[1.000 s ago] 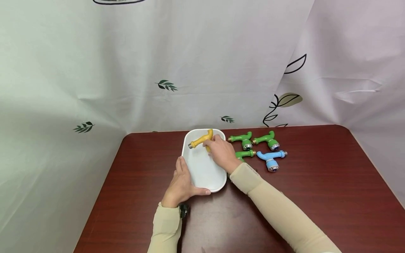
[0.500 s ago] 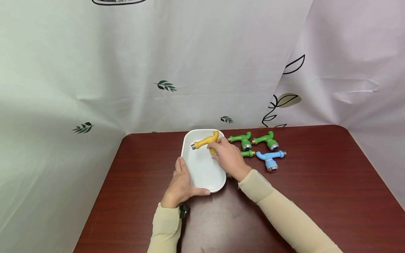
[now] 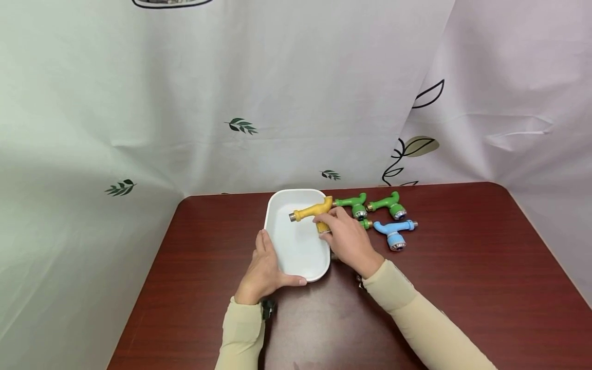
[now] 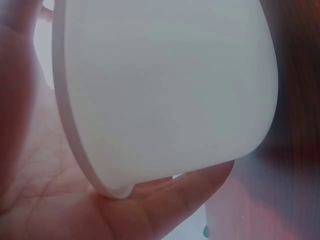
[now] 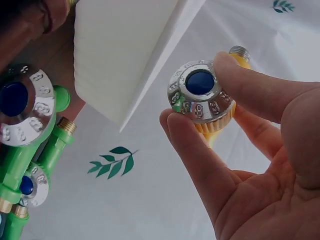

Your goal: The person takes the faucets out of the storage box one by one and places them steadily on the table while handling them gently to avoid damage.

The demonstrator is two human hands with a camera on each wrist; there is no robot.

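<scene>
My right hand (image 3: 349,239) pinches a yellow tap (image 3: 312,210) by its ribbed knob, above the right part of a white tray (image 3: 296,252). The tap's threaded metal end points left and its spout overlaps the tray's right rim. In the right wrist view, thumb and fingers close around the knob, whose silver cap (image 5: 212,109) has a dark blue centre. At the tray's near left corner, my left hand (image 3: 263,272) holds the tray, fingers along the left wall and thumb along the near edge. The left wrist view shows the tray's smooth outer wall (image 4: 170,95) against that hand.
Right of the tray lie two green taps (image 3: 353,202) at the back and a third green tap (image 3: 367,224), mostly hidden behind my right hand. A light blue tap (image 3: 395,228) lies farther right. A white leaf-printed cloth (image 3: 296,103) hangs behind the dark red table (image 3: 462,267).
My right hand has moved right and slightly nearer with the yellow tap, from over the tray's middle toward its right rim. It covers more of the third green tap. Left hand and tray stay put.
</scene>
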